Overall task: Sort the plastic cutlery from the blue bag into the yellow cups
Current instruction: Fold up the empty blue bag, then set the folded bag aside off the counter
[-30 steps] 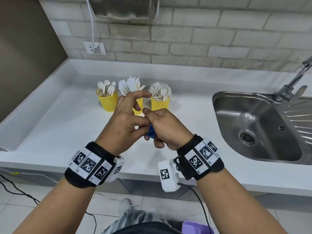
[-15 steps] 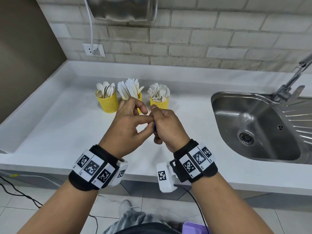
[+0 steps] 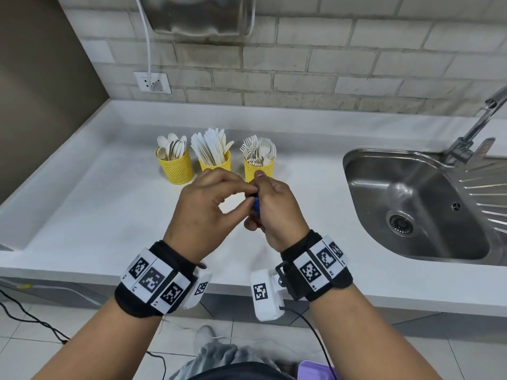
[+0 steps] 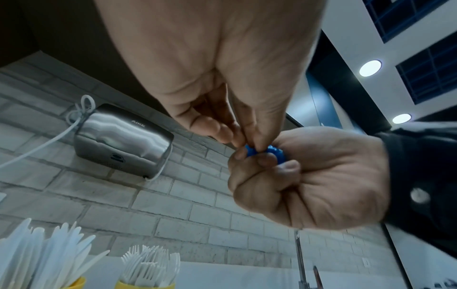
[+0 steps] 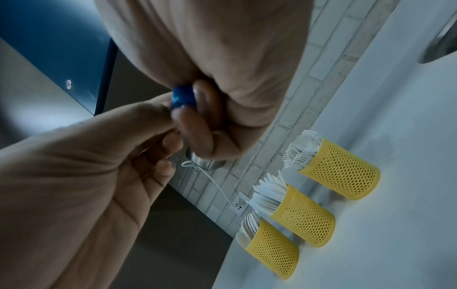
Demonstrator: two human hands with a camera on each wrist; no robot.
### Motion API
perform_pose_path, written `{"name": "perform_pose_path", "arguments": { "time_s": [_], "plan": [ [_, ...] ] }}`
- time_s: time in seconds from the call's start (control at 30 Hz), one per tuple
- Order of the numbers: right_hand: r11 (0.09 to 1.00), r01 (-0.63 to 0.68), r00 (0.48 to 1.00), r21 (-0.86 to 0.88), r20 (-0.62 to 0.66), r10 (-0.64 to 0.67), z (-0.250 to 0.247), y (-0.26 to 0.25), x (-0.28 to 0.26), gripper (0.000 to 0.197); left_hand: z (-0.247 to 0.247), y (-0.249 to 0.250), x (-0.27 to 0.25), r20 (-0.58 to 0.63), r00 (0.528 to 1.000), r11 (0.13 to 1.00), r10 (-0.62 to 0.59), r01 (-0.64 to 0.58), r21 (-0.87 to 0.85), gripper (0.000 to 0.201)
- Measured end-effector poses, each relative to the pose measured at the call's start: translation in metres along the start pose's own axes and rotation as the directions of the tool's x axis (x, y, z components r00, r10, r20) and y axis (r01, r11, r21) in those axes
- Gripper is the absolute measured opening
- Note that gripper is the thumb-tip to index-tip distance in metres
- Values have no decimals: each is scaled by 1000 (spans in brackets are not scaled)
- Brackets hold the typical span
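The sorting itself looks finished: the three yellow perforated plastic cups [image 3: 215, 163] stand in a row near the back edge of the white table [image 3: 82, 215], one filled with white plastic spoons [image 3: 172, 146], the middle one with white plastic knives [image 3: 210, 145], the last with white plastic forks [image 3: 259, 149]. What remains in hand is the crumpled blue plastic bag [image 4: 264, 151], squeezed into a small wad and held above the table's front edge, well apart from the cups. The right hand [image 3: 274, 212] has its fingers [image 4: 265, 161] curled round the wad, which sits against the palm with only a little blue showing. The left hand [image 3: 208, 207] pinches the wad's exposed end between thumb and fingertips, the other fingers loosely bent. No cutlery shows in either hand. The next move, as I judge it, calls for putting the compacted bag aside.
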State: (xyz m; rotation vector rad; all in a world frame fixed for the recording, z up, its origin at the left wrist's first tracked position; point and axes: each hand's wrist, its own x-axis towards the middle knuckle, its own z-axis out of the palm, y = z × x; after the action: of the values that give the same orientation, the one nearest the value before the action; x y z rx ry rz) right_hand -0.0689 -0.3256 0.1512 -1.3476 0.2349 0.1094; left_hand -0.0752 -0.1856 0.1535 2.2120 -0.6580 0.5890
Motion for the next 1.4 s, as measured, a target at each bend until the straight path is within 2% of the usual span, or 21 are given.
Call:
{"name": "perform_pose_path", "arguments": {
  "time_s": [0.07,0.13,0.2,0.27,0.43,0.53,0.67,0.8,0.87,0.97,1.03,1.17,1.23,1.3,1.33,1.37,1.4],
  "plan": [
    [997,-3,999,74,-46,6,-2,1,2,39,2,-1,-5,55,997,997,59,-61,45,30],
    [976,-72,995,207,-46,83,-5,1,2,36,6,-2,-7,89,989,986,119,-128,105,33],
    [926,-142,988,349,-2,152,-5,1,-1,34,11,-3,-8,83,983,972,165,-177,156,30],
    [907,-151,988,393,34,150,-3,2,-2,34,14,-4,-7,37,981,965,190,-194,179,22],
    [969,-110,990,223,110,87,0,5,-6,42,10,-13,-3,-30,989,967,147,-138,213,14],
    [972,-104,984,210,162,70,0,2,-8,41,11,-17,-1,-52,996,989,76,-69,132,14],
    [983,-49,989,175,149,22,5,9,-6,27,15,-8,-1,-42,999,997,-20,23,67,16],
    [989,-42,997,141,75,32,5,16,-3,23,18,3,-2,20,980,979,-196,197,-42,29],
    [996,-14,1000,84,-1,14,3,22,2,23,18,6,-4,99,976,978,-194,200,-58,35],
    [997,62,995,-51,-78,-66,2,31,10,24,15,9,-13,177,976,987,-127,142,-79,38],
    [989,97,990,-115,-90,-108,-1,32,12,24,10,9,-19,183,978,987,-100,121,-108,41],
    [983,117,987,-144,-89,-131,-9,32,13,27,-5,0,-30,177,975,986,-130,147,-83,40],
    [981,127,985,-149,-93,-142,-14,33,14,28,-14,-9,-38,212,961,976,-177,198,-86,38],
    [979,141,983,-148,-97,-156,-18,32,14,28,-21,-20,-53,315,928,969,-199,234,-76,34],
    [978,151,982,-147,-95,-166,-20,32,14,28,-25,-27,-63,398,897,972,-193,230,-48,31],
    [976,163,980,-146,-94,-178,-22,32,14,28,-27,-35,-75,499,847,976,-185,216,-4,26],
    [973,176,977,-149,-95,-191,-24,32,13,27,-30,-43,-88,605,774,980,-187,193,56,22]
  ]
}}
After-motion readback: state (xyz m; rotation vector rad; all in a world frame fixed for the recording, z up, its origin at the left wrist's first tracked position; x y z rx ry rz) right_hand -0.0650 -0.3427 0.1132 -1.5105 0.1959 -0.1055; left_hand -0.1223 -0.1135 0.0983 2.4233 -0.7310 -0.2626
